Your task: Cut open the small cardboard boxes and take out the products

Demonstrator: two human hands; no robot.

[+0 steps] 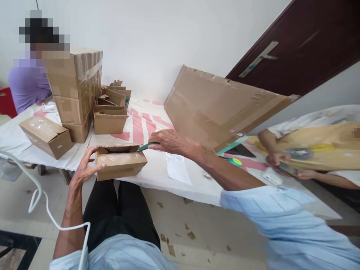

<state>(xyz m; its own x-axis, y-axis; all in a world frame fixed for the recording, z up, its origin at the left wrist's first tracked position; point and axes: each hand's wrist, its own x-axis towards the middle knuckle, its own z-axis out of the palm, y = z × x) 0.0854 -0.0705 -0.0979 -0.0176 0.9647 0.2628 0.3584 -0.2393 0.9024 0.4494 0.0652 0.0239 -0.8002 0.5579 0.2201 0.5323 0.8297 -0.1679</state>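
Observation:
A small brown cardboard box (122,170) stands at the table's near edge, with an open gap along its top and clear tape on its front flap. My left hand (86,165) grips the box at its left end, thumb on the near flap and fingers on the far left corner. Over the box's right end, my right hand (168,141) is closed on a thin dark-green strip (146,145), whose far tip reaches the open top edge. Exactly what the strip is cannot be made out.
Stacked cartons (80,82), a tilted box (46,135) and several open boxes (110,122) stand left on the cloth-covered table. A large cardboard sheet (213,105) leans at the back. White paper (177,167) lies right. One person (30,80) sits left, another (315,153) right.

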